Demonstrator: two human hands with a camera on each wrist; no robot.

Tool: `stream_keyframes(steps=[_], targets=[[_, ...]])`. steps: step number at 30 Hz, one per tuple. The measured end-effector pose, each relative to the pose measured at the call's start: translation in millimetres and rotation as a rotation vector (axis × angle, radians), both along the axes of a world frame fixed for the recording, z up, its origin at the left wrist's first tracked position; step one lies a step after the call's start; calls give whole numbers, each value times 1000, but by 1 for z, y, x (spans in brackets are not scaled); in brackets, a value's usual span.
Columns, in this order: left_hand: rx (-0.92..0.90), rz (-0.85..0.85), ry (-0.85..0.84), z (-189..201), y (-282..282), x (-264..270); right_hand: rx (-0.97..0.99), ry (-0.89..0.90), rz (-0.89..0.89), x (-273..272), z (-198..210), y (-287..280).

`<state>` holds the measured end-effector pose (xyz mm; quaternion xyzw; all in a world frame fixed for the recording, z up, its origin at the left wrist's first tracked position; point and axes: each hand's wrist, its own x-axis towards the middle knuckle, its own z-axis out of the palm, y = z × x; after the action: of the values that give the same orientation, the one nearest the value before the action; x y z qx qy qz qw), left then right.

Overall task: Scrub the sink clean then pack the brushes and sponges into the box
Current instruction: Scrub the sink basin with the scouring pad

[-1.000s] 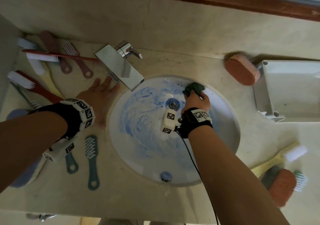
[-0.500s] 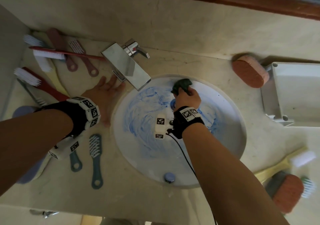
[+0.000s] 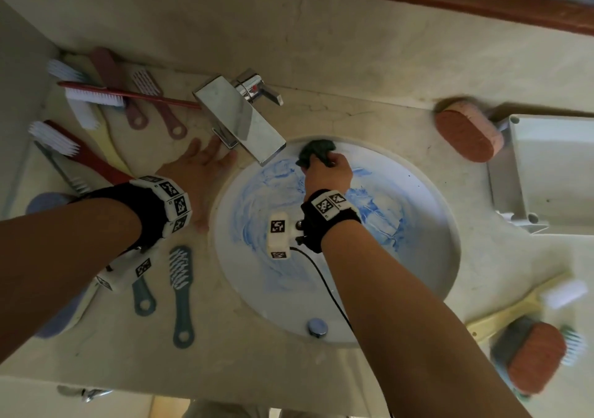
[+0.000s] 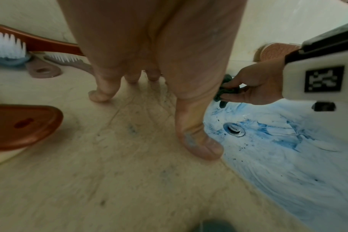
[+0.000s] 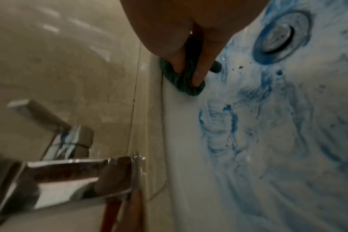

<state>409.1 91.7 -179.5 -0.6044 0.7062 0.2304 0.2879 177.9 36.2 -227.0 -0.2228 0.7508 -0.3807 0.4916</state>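
The round white sink (image 3: pixel 427 263) is smeared with blue cleaner around the drain (image 4: pixel 234 129). My right hand (image 3: pixel 328 168) grips a dark green scrubbing pad (image 3: pixel 316 151) and presses it against the far wall of the basin, just under the rim beside the tap; in the right wrist view the fingers (image 5: pixel 201 73) curl over the pad (image 5: pixel 181 81). My left hand (image 3: pixel 193 173) lies flat and open on the counter left of the sink, fingers (image 4: pixel 101 94) spread on the stone. The white box (image 3: pixel 546 167) stands at the right.
A chrome tap (image 3: pixel 239 119) overhangs the basin's far left. Several brushes lie on the left counter, among them red (image 3: pixel 86 154) and teal (image 3: pixel 181 292) ones. Orange sponges sit at the back right (image 3: pixel 466 135) and front right (image 3: pixel 533 363), next to a yellow brush (image 3: pixel 520 305).
My right hand has slid the green pad leftwards along the far wall of the basin, toward the tap. The left hand has stayed flat on the counter.
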Motion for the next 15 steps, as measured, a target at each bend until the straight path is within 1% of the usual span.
stream_keyframes(steps=[2,6,8,11,15], targets=[[-4,-13,8,3,1,-4,10,30,4,-11,1,0],[-2,8,13,8,3,-6,45,161,-189,-50,3,-9],[-8,-29,2,5,3,-6,47,217,-201,-52,7,-10],[-4,-9,6,4,2,-6,-9,281,-103,-28,15,-7],[-9,-16,7,2,1,-4,-64,306,172,5,17,6]])
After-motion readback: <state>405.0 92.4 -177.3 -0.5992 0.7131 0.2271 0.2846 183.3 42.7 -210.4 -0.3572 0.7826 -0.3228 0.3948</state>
